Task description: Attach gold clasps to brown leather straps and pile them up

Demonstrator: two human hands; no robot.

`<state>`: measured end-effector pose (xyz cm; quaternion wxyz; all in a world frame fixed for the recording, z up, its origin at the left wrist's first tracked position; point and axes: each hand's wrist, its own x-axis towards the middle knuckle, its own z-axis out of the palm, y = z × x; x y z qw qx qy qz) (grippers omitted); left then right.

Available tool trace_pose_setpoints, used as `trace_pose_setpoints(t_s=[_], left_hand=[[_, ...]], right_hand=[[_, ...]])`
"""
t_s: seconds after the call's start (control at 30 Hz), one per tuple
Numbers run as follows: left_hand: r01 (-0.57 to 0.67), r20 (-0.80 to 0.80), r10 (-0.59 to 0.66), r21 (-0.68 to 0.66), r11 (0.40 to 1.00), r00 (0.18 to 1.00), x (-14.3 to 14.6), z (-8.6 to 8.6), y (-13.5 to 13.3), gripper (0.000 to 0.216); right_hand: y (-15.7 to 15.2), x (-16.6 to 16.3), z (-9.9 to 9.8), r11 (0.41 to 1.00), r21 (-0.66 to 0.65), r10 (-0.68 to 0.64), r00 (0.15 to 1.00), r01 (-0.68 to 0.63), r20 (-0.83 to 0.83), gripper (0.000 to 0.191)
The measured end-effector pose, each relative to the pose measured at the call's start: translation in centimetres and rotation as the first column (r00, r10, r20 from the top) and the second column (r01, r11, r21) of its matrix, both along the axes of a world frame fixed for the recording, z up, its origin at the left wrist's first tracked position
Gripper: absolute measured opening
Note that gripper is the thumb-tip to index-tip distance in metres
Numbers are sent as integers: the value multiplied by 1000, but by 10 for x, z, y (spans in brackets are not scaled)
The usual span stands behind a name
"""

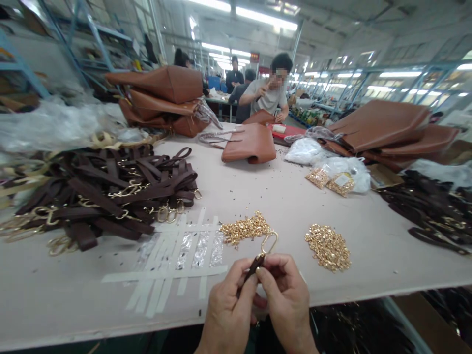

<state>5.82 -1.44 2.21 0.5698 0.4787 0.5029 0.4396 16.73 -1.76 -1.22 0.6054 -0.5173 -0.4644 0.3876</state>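
Note:
Both hands meet at the table's near edge around a dark brown leather strap (254,267) with a gold oval clasp (270,242) sticking out beyond the fingers. My left hand (233,300) pinches the strap from the left side. From the right, my right hand (285,295) has thumb and fingers closed on the same strap end; a tiny gold piece shows by the thumb tip. Just past the hands lies a heap of small gold metal pieces (245,228). A second heap of round gold pieces (329,248) lies to the right.
Dark brown straps with gold clasps (125,191) are piled at left, near taped strips (165,275). Brown leather bags (158,98) stack at back left, more bags (391,128) at right. One bag (250,143) lies mid-table. Plastic bags of fittings (339,177) sit right. A person (271,93) works opposite.

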Motion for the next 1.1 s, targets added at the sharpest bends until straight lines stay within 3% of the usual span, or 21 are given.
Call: trace_pose_setpoints(t_s=[0.1, 0.23, 0.33, 0.43, 0.53, 0.67, 0.83, 0.93, 1.1], left_hand=[[-8, 44, 8, -4, 1000, 999, 3, 2, 0, 28], [28, 23, -28, -2, 1000, 999, 1, 5, -2, 28], [86, -19, -86, 10, 996, 996, -3, 6, -3, 27], [119, -76, -117, 21, 993, 990, -7, 7, -4, 24], [166, -126, -158, 54, 985, 979, -12, 7, -4, 21], [222, -231, -179, 174, 959, 956, -17, 6, -2, 19], [323, -377, -185, 346, 881, 907, -21, 0, 2, 23], [344, -364, -222, 316, 884, 905, -20, -4, 5, 23], [313, -302, -238, 229, 922, 923, -11, -17, 14, 19]], right_hand=[[0, 2, 1, 989, 148, -37, 989, 15, 146, 7], [2, 8, 12, 930, 367, -179, 883, 9, 434, 16], [3, 13, 18, 911, 411, -193, 840, -39, 508, 19], [2, 15, 18, 927, 369, -143, 847, -67, 513, 16], [0, 16, 14, 962, 254, -18, 905, -100, 425, 10], [-3, 14, 7, 994, 67, 77, 993, -83, 93, 8], [0, 13, 8, 989, 7, 147, 968, -148, -202, 15], [1, 17, 15, 987, -27, 143, 940, -160, -310, 21], [0, 31, 15, 980, -63, 153, 924, -187, -351, 23]])
